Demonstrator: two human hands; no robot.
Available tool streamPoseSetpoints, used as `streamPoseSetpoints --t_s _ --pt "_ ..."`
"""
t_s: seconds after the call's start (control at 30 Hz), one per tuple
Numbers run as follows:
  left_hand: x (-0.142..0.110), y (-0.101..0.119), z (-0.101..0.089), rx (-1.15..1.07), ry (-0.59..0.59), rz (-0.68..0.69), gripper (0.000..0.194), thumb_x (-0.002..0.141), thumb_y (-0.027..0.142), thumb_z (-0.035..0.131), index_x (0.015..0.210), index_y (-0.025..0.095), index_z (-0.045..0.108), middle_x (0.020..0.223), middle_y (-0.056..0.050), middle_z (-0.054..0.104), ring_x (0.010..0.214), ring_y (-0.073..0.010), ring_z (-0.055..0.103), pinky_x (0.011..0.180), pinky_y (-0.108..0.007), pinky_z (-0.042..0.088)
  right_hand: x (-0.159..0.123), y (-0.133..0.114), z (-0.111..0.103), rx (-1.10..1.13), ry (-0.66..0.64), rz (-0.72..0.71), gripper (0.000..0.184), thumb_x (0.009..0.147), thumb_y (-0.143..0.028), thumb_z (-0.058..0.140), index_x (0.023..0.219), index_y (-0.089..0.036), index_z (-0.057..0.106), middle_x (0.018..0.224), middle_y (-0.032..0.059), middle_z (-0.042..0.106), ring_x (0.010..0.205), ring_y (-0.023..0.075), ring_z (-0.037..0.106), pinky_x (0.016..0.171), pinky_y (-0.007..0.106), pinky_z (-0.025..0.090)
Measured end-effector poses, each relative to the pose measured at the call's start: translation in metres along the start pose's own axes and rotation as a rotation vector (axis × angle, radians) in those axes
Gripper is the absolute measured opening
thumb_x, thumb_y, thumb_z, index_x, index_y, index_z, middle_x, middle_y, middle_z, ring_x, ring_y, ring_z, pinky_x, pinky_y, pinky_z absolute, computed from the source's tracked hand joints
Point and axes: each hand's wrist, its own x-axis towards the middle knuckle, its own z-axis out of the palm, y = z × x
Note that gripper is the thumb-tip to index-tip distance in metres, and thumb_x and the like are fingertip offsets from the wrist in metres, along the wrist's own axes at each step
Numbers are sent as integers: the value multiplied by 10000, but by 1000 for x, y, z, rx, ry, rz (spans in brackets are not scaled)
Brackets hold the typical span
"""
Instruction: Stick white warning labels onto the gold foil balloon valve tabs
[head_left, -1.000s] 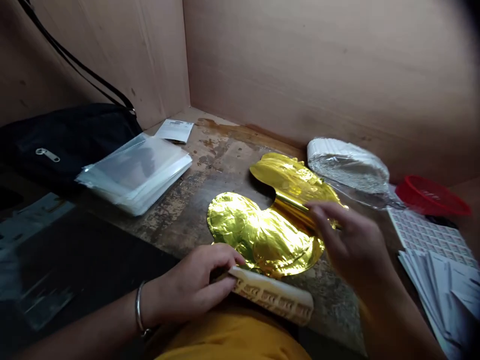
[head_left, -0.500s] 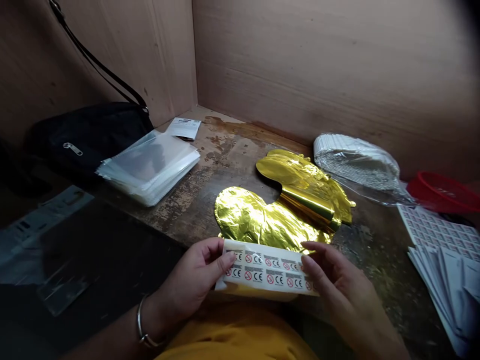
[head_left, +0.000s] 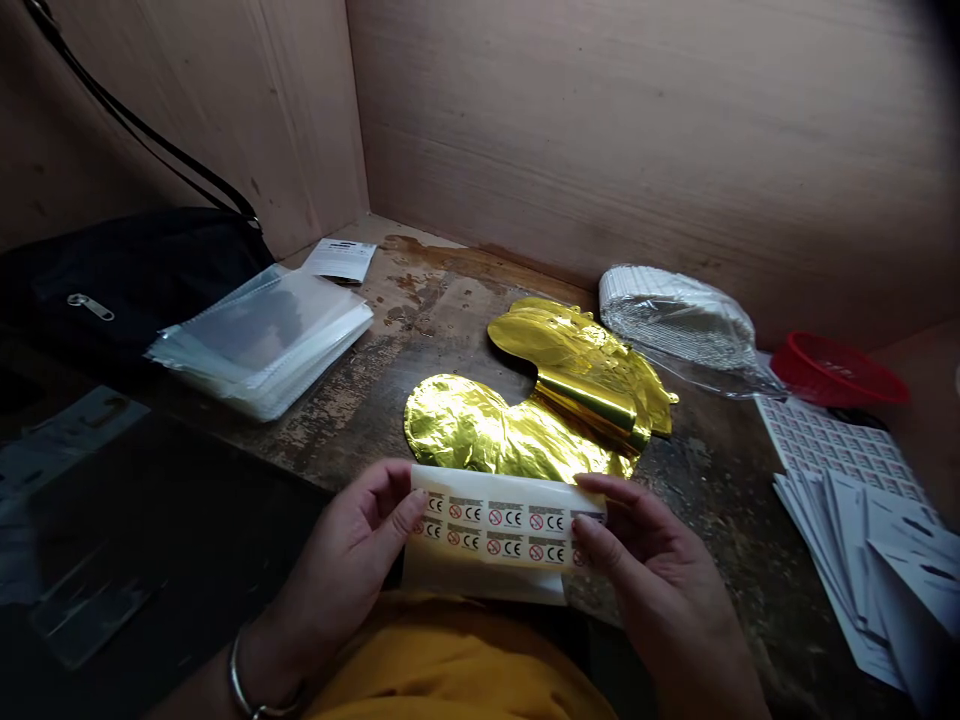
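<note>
I hold a white strip of small CE stickers (head_left: 499, 520) flat in front of me. My left hand (head_left: 352, 560) pinches its left end between thumb and fingers. My right hand (head_left: 645, 575) has its fingertips closed on the strip's right end. Just beyond the strip lies a crumpled gold foil balloon (head_left: 540, 410) on the worn wooden table (head_left: 720, 490), partly folded over in the middle.
A stack of clear plastic bags (head_left: 262, 340) and a black zip bag (head_left: 127, 280) lie at the left. A wrapped bundle in clear film (head_left: 679, 325), a red basket (head_left: 836, 368), sticker sheets (head_left: 836, 445) and white cards (head_left: 870, 540) sit at the right. Wooden walls enclose the back.
My right hand left the gold foil and came down onto the sticker strip. My left hand turned the strip face up and lifted it; both hands now hold it.
</note>
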Motion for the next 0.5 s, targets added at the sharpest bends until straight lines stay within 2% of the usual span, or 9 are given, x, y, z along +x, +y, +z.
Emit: streamPoseSetpoints --t_s 0.07,0.1,0.13,0.2,0.27,0.4,0.5 --pt "-3 0 -4 201 216 178 383 882 375 647 1216 262 498 1095 -20 598 1021 -169 571 911 -268 469 -2 0 4 6 19 -28 261 756 -329 778 992 -249 701 792 19 725 675 142 650 587 212 545" --pt "-5 0 -5 276 276 237 448 861 359 676 1249 286 466 1090 -10 582 1016 -163 562 925 -265 458 -2 0 6 2 25 -37 231 752 -326 780 961 -249 717 771 17 724 649 136 641 573 208 542" --pt "-7 0 -6 315 281 258 489 851 348 689 1271 301 444 1068 -4 575 998 -158 563 927 -266 458 -3 -1 8 -2 30 -41 212 750 -323 780 942 -250 728 756 15 724 631 132 633 564 207 541" --pt "-11 2 -6 281 201 209 478 863 344 671 1280 309 438 1028 0 573 925 -148 579 880 -267 493 -4 -3 12 -2 36 -40 187 746 -319 780 916 -253 740 756 16 728 628 135 636 562 210 545" --pt "-12 4 -3 180 133 121 455 871 348 656 1275 304 451 1047 -7 571 877 -140 589 827 -266 528 -5 -5 14 7 37 -41 169 743 -316 781 896 -256 742 725 8 719 627 138 645 557 207 549" --pt "-11 3 1 -65 79 -9 438 858 326 679 1250 299 485 1092 -6 561 945 -149 609 829 -270 555 -6 -7 16 21 5 -50 163 754 -311 771 900 -249 733 692 1 701 596 130 641 536 202 550" --pt "-10 1 1 -217 95 -34 425 832 279 714 1209 293 519 1061 14 561 897 -121 630 798 -233 559 -8 -6 15 22 18 -55 164 757 -309 770 898 -240 724 714 7 708 604 132 645 537 203 553"
